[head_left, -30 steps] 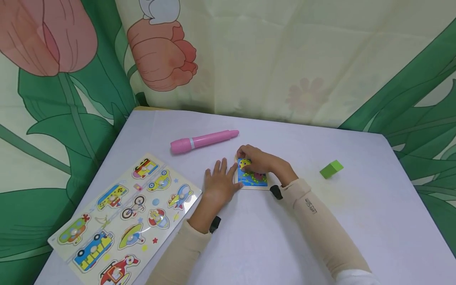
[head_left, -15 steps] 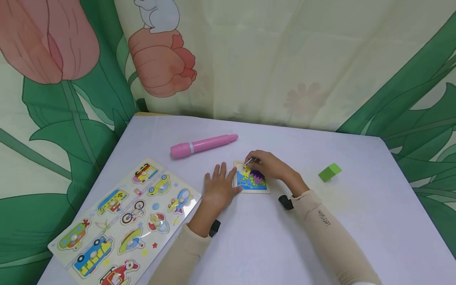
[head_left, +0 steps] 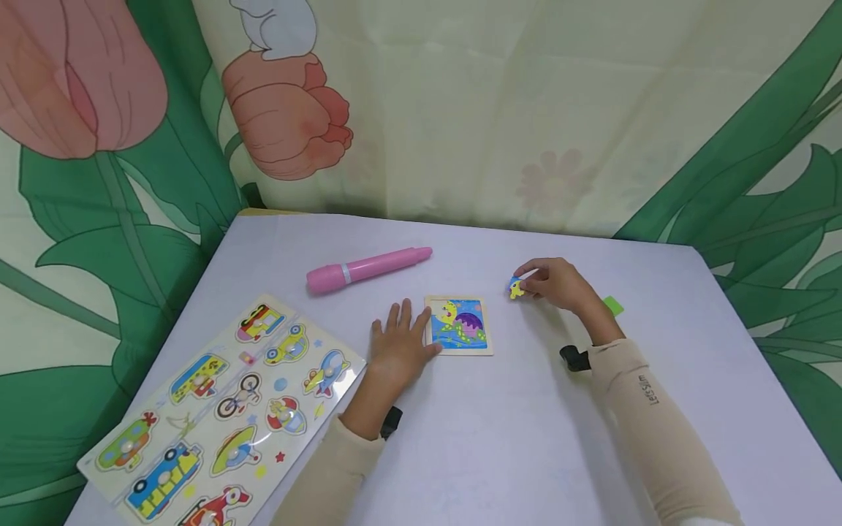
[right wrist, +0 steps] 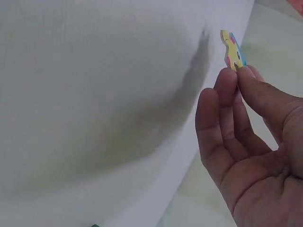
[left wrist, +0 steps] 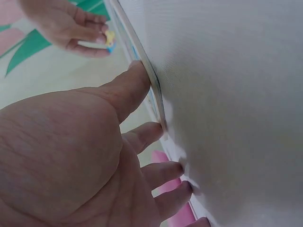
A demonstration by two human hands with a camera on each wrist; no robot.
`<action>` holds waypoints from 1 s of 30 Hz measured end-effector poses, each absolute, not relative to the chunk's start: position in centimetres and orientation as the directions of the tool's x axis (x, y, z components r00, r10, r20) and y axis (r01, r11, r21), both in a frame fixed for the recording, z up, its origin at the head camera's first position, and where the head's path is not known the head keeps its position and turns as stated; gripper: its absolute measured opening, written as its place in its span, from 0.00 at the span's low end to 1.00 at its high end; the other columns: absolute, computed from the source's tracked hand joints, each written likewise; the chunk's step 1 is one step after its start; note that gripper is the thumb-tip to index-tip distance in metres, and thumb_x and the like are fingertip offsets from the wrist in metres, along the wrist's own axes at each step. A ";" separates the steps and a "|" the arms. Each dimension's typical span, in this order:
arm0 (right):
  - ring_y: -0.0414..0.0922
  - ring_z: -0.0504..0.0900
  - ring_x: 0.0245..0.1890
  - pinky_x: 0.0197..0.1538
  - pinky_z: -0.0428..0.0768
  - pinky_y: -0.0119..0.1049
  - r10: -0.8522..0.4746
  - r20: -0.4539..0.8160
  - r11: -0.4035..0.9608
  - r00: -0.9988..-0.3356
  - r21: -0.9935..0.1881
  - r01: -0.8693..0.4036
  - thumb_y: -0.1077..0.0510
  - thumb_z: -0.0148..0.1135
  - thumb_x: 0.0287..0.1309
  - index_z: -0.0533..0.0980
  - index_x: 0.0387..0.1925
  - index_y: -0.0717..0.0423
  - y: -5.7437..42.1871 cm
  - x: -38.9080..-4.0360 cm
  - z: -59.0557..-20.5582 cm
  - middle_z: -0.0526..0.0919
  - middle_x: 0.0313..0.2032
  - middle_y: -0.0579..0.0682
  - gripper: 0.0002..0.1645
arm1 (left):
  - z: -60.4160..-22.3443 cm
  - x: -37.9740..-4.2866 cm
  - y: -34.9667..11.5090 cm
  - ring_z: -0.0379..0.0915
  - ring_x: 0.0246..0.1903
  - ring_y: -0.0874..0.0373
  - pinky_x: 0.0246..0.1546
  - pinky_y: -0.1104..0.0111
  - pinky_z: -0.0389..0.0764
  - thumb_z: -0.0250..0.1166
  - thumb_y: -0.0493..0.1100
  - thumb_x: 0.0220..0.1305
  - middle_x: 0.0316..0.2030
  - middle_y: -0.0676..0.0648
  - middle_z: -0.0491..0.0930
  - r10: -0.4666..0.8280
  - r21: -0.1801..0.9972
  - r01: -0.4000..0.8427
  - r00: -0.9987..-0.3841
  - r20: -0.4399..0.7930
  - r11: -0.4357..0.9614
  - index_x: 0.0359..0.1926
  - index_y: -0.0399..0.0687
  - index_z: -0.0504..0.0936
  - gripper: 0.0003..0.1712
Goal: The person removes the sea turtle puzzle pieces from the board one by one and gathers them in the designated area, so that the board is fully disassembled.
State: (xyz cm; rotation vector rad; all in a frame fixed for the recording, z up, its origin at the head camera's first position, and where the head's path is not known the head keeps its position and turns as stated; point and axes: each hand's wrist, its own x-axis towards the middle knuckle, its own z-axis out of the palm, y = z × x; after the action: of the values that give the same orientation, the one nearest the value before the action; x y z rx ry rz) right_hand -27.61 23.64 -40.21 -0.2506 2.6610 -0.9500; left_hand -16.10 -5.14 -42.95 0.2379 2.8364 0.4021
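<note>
A small square wooden jigsaw board with a turtle picture lies mid-table, its purple shell and yellow head showing. My left hand rests spread beside it, thumb and index finger at its left edge. In the left wrist view, the thumb presses against the board's rim. To the right of the board, my right hand pinches a yellow and blue puzzle piece above the table. The right wrist view shows that puzzle piece gripped at one end between thumb and fingertips.
A pink pen-shaped toy lies behind the left hand. At the left is a large vehicle puzzle board. A green block sits partly hidden behind the right wrist. A printed curtain hangs behind the table.
The right hand has lifted the puzzle piece off the small board and carried it to the right, uncovering the turtle picture. The left hand has kept its place at the board's edge.
</note>
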 end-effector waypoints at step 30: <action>0.50 0.77 0.38 0.41 0.74 0.39 -0.268 -0.237 0.832 -0.934 -0.546 -0.100 0.67 0.56 0.70 0.84 0.50 0.61 20.6 -30.4 -41.9 0.84 0.41 0.59 0.14 | -43.1 -16.2 -4.9 0.40 0.79 0.40 0.72 0.40 0.51 0.60 0.61 0.74 0.80 0.37 0.48 0.193 0.278 0.118 -0.946 -0.260 0.953 0.81 0.55 0.57 0.42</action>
State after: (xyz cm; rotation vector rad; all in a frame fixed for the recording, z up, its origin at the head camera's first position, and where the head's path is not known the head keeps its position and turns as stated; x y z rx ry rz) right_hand -30.36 20.65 -41.88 -0.2796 2.7084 -0.7828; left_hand -16.25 -4.91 -43.08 0.2293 2.8191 0.3757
